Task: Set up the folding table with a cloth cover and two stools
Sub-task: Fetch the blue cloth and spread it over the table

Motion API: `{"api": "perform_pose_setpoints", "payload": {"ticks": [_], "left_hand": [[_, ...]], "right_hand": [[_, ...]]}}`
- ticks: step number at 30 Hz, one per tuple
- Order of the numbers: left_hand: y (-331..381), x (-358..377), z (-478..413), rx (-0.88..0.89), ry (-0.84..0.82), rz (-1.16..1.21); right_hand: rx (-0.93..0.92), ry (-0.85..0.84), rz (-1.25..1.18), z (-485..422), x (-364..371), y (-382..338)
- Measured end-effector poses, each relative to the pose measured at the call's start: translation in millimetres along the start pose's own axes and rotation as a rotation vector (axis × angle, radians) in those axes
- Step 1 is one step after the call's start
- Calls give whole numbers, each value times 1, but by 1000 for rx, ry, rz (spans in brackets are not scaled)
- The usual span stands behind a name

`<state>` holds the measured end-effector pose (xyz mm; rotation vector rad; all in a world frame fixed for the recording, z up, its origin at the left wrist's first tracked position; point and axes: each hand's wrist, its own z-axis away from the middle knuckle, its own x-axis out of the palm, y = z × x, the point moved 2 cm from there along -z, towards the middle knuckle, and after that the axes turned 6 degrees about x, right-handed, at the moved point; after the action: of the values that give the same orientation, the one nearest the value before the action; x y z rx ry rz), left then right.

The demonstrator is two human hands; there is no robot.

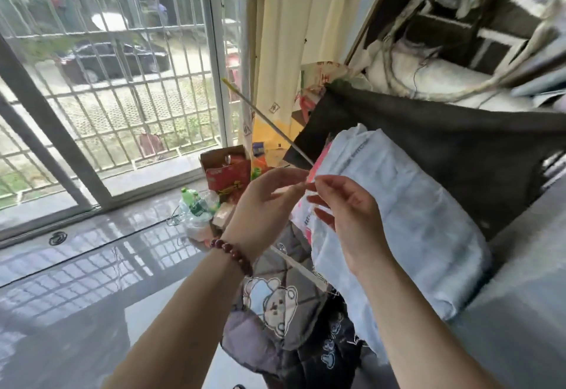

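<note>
A white woven sack (398, 204) stands upright at centre right, leaning against a dark cloth (444, 149) draped behind it. My left hand (263, 208), with a red bead bracelet on its wrist, and my right hand (349, 217) meet at the sack's upper left edge. Thumb and forefinger of each hand pinch that edge; the other fingers are spread. Below the sack lies a quilted grey fabric with bear prints (275, 303). No folding table or stool shows in view.
A barred sliding window (107, 82) fills the left side, above a glossy tiled floor (92, 281). A red carton (225, 171) and green bottles (196, 204) stand by a yellow curtain (291, 36). A thin rod (266, 122) leans there. Cluttered shelving (459, 36) stands at top right.
</note>
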<state>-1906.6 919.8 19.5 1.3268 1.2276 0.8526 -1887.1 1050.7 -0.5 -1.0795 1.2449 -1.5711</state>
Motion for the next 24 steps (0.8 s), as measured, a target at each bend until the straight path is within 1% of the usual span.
{"api": "perform_pose_setpoints", "payload": {"ticks": [5, 10, 14, 20, 24], "left_hand": [[-10, -1, -45, 10, -129, 11], [-19, 22, -76, -12, -262, -13], [-24, 39, -90, -26, -355, 14], [-30, 60, -112, -13, -411, -6], [-37, 78, -123, -58, -434, -66]], "right_hand": [[-13, 114, 3, -23, 5, 0], [-21, 264, 6, -36, -18, -4], [-30, 339, 13, -45, -34, -5], [-63, 426, 83, -58, -53, -7], [-37, 492, 245, -64, -71, -3]]}}
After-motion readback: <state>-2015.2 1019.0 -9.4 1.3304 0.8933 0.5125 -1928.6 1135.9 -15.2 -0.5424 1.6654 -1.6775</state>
